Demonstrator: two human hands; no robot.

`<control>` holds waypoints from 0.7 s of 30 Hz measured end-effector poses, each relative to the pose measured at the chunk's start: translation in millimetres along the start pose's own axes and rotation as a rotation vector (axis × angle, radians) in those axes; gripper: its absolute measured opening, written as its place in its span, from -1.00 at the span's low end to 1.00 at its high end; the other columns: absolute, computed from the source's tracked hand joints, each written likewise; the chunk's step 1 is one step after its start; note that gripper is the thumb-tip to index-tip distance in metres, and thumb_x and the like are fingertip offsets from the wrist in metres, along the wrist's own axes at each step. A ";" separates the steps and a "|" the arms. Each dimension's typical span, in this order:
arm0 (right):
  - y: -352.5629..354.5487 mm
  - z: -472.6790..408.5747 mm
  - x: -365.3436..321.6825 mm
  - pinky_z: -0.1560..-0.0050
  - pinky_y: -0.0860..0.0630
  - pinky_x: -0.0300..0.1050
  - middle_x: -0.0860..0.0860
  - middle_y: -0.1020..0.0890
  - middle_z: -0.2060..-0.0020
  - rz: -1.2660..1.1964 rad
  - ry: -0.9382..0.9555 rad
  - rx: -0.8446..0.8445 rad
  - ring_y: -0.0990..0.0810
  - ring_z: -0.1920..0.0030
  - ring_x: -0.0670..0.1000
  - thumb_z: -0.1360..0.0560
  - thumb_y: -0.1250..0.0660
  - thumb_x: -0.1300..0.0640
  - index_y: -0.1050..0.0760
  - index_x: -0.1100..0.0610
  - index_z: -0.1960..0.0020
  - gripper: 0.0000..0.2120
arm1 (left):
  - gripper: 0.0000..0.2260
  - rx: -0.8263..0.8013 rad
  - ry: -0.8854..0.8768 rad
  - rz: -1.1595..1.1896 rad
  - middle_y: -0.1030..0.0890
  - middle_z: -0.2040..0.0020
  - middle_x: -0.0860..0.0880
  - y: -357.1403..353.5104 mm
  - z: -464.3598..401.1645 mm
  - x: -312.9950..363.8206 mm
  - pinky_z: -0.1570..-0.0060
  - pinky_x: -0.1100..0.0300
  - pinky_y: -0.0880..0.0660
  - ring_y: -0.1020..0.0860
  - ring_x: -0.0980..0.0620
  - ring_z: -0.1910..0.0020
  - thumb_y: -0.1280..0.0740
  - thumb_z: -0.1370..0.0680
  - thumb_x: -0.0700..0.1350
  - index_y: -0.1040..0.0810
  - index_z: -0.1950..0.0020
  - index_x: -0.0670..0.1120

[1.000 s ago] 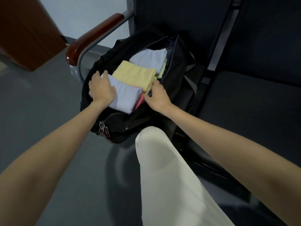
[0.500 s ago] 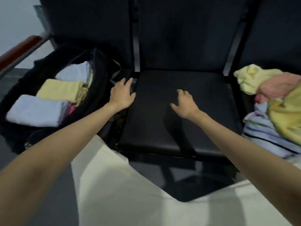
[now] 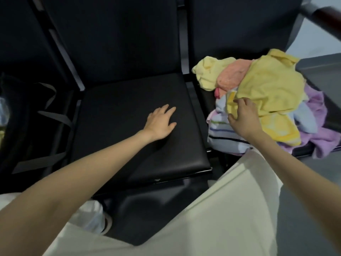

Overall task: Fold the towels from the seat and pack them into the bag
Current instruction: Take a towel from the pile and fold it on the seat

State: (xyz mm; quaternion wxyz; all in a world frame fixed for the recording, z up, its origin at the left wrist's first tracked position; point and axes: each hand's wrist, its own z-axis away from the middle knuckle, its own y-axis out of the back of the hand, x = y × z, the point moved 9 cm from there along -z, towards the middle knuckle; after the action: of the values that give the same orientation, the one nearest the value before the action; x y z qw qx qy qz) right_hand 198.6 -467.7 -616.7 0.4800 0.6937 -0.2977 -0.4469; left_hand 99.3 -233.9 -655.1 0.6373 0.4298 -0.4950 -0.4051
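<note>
We are at the pick-up step: our right hand [image 3: 241,117] reaches onto the heap of unfolded towels [image 3: 262,100] piled on the right-hand seat [image 3: 206,93], its fingers curled onto the near edge of the top yellow towel [image 3: 267,85]. Whether they already pinch the cloth or only touch it we cannot tell. Our left hand [image 3: 160,122] lies flat on the middle seat [image 3: 129,117], near its right edge, fingers straight and slightly spread, holding nothing.

The heap runs from the seat's back edge to its front edge (yellow, peach, striped and purple cloths tangled together), and part of it hangs over the front. The bag [image 3: 16,111] sits at the far left of the row, only its dark side and straps in view.

Next, we judge, the right hand must close on the yellow towel alone, lift it free of the peach towel [image 3: 232,74] and the striped towel [image 3: 221,135] beside it, and bring it to the middle seat for folding.
</note>
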 end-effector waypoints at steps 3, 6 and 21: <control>12.4 6.7 37.1 -0.12 -0.31 0.15 0.37 -0.45 -0.10 -0.010 -0.108 0.111 -0.41 -0.11 0.36 -0.44 -0.28 0.21 -0.39 0.41 -0.19 -0.61 | -0.47 0.018 -0.154 0.047 -0.16 -0.55 -0.10 -4.8 -26.4 61.5 -0.44 -0.05 -0.19 -0.15 -0.15 -0.51 -0.25 -0.61 0.02 -0.19 -0.55 -0.01; 21.8 20.2 70.3 -0.11 -0.29 0.11 0.35 -0.44 -0.11 -0.091 -0.241 0.225 -0.41 -0.11 0.34 -0.35 -0.17 0.17 -0.38 0.39 -0.19 -0.53 | -0.51 0.032 -0.355 0.062 -0.23 -0.52 -0.11 -14.5 -44.1 119.4 -0.41 -0.03 -0.23 -0.21 -0.15 -0.47 -0.29 -0.60 0.00 -0.28 -0.51 -0.01; 38.3 29.0 97.6 -0.37 -0.25 0.09 0.16 -0.38 -0.35 -0.389 -0.377 0.303 -0.34 -0.36 0.15 -0.61 -0.09 -0.04 -0.27 0.13 -0.44 -0.54 | -0.84 0.194 -0.242 0.739 -0.70 0.05 -0.11 6.8 -65.4 167.6 0.05 0.14 -0.48 -0.59 0.05 0.07 -0.32 -0.55 -0.24 -0.68 -0.04 -0.19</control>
State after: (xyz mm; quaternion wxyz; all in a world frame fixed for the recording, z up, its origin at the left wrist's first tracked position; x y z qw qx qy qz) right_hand 214.2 -575.4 -617.7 0.2129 0.7061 -0.3063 -0.6019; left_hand 194.4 -380.2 -610.5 0.6335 0.2301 -0.7238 -0.1475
